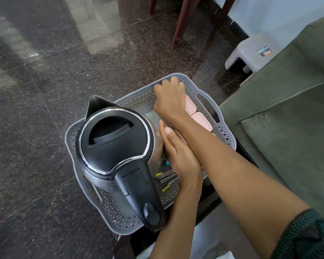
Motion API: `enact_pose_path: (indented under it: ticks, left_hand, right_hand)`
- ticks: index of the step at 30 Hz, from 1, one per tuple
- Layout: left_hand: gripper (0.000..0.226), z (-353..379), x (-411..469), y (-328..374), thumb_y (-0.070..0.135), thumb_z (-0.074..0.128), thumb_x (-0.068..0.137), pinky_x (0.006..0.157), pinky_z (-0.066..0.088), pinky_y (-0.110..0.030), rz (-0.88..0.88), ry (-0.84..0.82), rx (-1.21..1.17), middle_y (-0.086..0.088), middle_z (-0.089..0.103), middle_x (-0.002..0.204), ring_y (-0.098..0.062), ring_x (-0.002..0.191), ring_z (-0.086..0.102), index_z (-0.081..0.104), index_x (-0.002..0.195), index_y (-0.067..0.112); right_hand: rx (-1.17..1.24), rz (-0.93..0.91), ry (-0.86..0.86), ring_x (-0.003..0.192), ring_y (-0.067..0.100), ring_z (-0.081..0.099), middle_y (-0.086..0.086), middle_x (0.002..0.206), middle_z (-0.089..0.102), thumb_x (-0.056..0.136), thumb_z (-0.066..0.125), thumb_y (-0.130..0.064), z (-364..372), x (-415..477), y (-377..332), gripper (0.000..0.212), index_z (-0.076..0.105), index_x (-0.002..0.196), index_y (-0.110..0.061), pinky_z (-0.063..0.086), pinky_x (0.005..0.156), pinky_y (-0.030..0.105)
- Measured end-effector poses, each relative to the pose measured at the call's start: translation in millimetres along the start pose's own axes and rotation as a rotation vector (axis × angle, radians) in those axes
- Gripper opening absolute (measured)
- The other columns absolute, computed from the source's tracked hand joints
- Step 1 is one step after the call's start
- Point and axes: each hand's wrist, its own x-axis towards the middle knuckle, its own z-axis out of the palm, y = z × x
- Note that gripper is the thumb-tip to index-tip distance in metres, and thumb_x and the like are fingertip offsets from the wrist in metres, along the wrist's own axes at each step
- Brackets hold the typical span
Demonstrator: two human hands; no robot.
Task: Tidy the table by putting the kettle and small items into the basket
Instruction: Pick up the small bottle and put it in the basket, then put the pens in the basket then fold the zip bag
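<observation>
A steel kettle [114,141] with a black lid and handle stands in the left half of the grey perforated basket [71,133]. Two pink lidded boxes [202,121] lie along the basket's right side. A metal stapler [167,177] and small yellow and blue bits lie on the basket floor beside the kettle's handle. My left hand [180,157] rests flat, fingers straight, against the kettle's right side. My right hand [169,98] reaches across to the basket's far corner with fingers curled downward; what is under them is hidden.
The basket sits on a small black table [210,200]. A green sofa [288,113] is close on the right. A white plastic stool [251,53] and dark wooden chair legs [181,21] stand on the speckled stone floor beyond.
</observation>
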Motion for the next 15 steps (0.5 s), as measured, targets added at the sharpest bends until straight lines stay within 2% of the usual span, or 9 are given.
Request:
enact_pose_path:
  ticks: [4,6,10,13,15]
  left_hand:
    - [0.042,1,0,-2,0.025,0.026,0.101,0.093,0.026,0.002,0.015,0.002,-0.016,0.006,0.036,0.147,0.005,0.126,0.033,0.034,0.142,0.016]
    - [0.041,0,-6,-2,0.02,0.029,0.101,0.087,0.025,0.008,0.08,-0.018,0.028,0.005,0.037,0.146,0.007,0.121,0.033,0.035,0.141,0.015]
    - [0.041,4,-27,-3,0.014,0.039,0.091,0.104,0.035,-0.017,0.288,-0.178,0.122,-0.003,0.048,0.14,-0.006,0.126,0.044,0.045,0.132,0.014]
    - [0.035,5,-50,-12,0.007,0.04,0.084,0.1,0.043,-0.024,0.398,-0.333,0.195,-0.006,0.06,0.122,-0.014,0.114,0.055,0.056,0.114,0.015]
    - [0.031,0,-72,-27,0.002,0.04,0.082,0.095,0.048,-0.03,0.439,-0.457,0.262,-0.004,0.066,0.105,-0.017,0.102,0.062,0.059,0.103,0.016]
  right_hand:
    - [0.07,-0.028,0.007,0.114,0.03,0.046,0.009,0.118,0.057,0.081,0.055,-0.022,-17,-7,4,0.026,0.061,0.105,-0.015,0.036,0.091,0.039]
    - [0.166,0.008,0.065,0.112,0.03,0.049,0.007,0.114,0.061,0.08,0.054,-0.024,-35,-21,15,0.025,0.062,0.102,-0.015,0.038,0.09,0.038]
    - [0.251,0.236,0.272,0.104,0.029,0.049,0.004,0.105,0.064,0.083,0.048,-0.022,-59,-76,53,0.019,0.063,0.093,-0.017,0.033,0.083,0.037]
    - [0.247,0.434,0.377,0.099,0.027,0.048,0.002,0.096,0.064,0.081,0.048,-0.021,-64,-140,81,0.017,0.064,0.087,-0.02,0.024,0.079,0.035]
    - [0.259,0.56,0.356,0.098,0.026,0.047,0.002,0.092,0.064,0.08,0.047,-0.021,-59,-191,100,0.018,0.064,0.085,-0.019,0.022,0.078,0.034]
